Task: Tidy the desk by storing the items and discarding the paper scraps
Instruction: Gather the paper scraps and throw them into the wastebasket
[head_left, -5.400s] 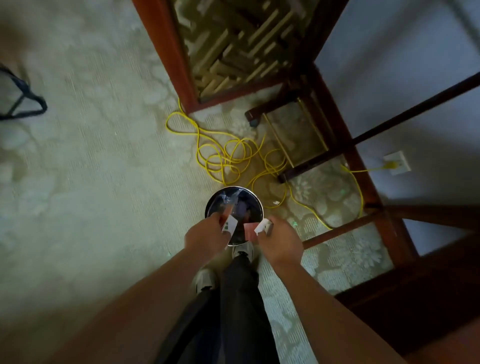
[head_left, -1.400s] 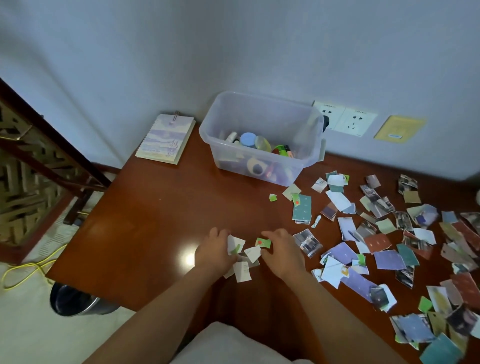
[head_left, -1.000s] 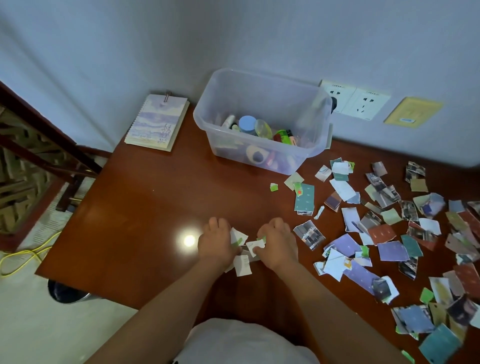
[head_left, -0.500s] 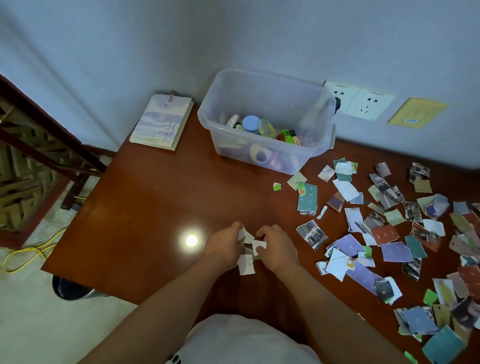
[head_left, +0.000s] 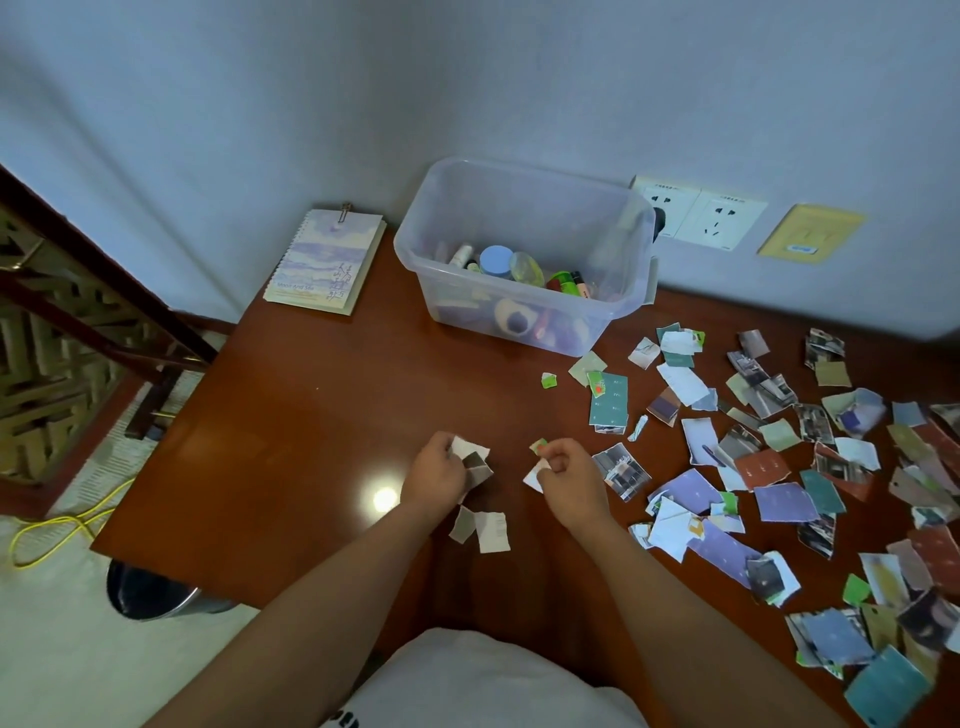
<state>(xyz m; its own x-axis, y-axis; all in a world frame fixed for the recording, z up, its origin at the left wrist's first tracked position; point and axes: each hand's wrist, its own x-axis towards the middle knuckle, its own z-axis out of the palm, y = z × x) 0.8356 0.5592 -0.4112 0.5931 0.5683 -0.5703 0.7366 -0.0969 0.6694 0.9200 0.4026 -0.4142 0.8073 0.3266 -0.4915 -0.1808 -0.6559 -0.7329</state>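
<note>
The desk (head_left: 311, 415) was dark red-brown wood, shiny, with a bright spot of light (head_left: 384, 500) near the hands. It stood against a pale wall (head_left: 260, 104) that had two white sockets (head_left: 698, 213) and a yellow plate (head_left: 810, 231) on it. Down on the floor at the left sat a dark round bin (head_left: 150, 592), partly under the desk's corner, with a yellow cable (head_left: 57, 525) near it.

A clear box (head_left: 410, 249) of small things stood at the back of the desk, its long side running along the wall. The notebook (head_left: 324, 260) lay just left of it, its long side pointing at the wall, clip end nearest the wall.

Paper scraps (head_left: 779, 467) covered the right side of the desk, turned every which way. The left hand (head_left: 436, 475) had its fingers curled round a few of them. The right hand (head_left: 569, 478) pinched a white one and a green one. Two loose scraps (head_left: 483, 527) lay flat beside the left wrist.
</note>
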